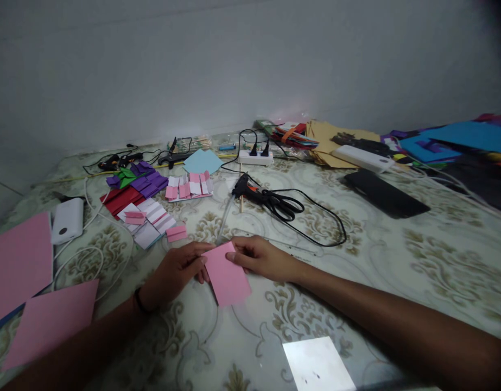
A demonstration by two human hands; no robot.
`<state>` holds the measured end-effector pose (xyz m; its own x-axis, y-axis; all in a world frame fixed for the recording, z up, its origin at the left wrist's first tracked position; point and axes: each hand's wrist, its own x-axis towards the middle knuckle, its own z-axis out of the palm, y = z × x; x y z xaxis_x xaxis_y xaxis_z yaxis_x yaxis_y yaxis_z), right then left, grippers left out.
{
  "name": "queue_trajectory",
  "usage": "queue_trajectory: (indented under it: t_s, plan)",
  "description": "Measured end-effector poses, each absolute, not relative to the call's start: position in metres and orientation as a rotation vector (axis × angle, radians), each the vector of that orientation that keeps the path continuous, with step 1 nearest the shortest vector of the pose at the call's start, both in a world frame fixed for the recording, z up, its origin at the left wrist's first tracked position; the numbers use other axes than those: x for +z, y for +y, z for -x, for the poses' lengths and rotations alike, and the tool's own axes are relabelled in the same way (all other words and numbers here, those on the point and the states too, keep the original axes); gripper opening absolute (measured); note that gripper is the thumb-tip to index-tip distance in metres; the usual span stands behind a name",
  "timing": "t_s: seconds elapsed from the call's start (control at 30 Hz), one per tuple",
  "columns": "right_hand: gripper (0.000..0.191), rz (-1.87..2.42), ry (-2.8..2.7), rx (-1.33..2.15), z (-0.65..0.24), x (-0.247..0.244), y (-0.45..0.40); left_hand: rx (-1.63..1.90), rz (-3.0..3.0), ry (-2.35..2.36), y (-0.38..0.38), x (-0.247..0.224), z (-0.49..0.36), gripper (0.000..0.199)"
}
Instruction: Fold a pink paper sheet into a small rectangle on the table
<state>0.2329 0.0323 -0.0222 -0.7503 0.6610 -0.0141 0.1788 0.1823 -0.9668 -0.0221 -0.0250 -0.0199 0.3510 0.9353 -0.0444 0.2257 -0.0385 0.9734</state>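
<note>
Between my two hands is a small piece of pink paper (229, 278), tilted a little above the patterned tablecloth. My left hand (177, 271), with a dark band at the wrist, pinches its upper left corner between thumb and fingers. On the upper right edge, the thumb of my right hand (258, 257) presses on top while the fingers curl behind, partly hidden. Just beyond lie a small folded pink strip (176, 233) and a clear ruler (291, 247). Farther out, a black glue gun (247, 187) rests beside black-handled scissors (283, 205).
Folded papers in white and pink (149, 221), red (122, 200) and purple (149, 184) lie left of centre. Larger pink sheets (20, 266) and a white power bank (68, 220) are at left. A power strip (255, 157) stands behind; a black phone-like slab (384, 193) lies right.
</note>
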Motion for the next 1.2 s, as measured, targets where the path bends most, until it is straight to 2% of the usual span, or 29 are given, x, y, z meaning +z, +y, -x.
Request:
queue_trajectory:
  t_s: [1.2]
  plan:
    - [0.055, 0.739, -1.955, 1.716, -0.233, -0.016, 0.032, 0.746, -1.591, 1.179, -0.026, -0.007, 0.019, 0.042]
